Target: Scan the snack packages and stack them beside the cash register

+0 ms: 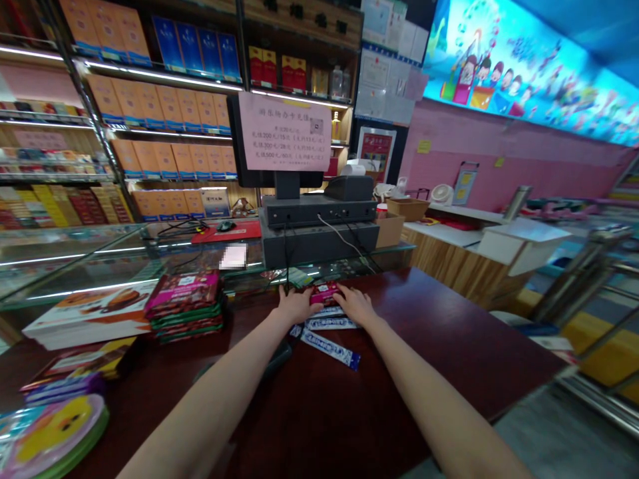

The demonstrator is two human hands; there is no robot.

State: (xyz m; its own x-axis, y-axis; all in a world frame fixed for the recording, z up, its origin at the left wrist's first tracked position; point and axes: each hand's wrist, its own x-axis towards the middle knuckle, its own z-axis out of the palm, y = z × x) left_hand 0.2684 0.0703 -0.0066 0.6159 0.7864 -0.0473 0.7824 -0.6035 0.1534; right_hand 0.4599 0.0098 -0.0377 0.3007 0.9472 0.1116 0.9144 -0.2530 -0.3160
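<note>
Between my two hands is a small red and pink snack packet (325, 291), near the far side of the dark wooden table. My left hand (293, 307) grips its left end, the thumb along the near edge. At the other end my right hand (355, 305) takes hold, thumb and fingers against the packet. Right below them lie several slim blue-and-white stick packets (330, 348), one slanting toward me and others partly under the hands. A dark object (278, 359) is half hidden behind my left forearm.
Left on the table (449, 346) stand a stack of red and green packets (184, 303), a white printed box (94, 313) and a round duck-patterned package (60, 432). Beyond the glass counter is a till (319, 239) with a paper notice on its screen. A metal railing (599, 332) runs at right.
</note>
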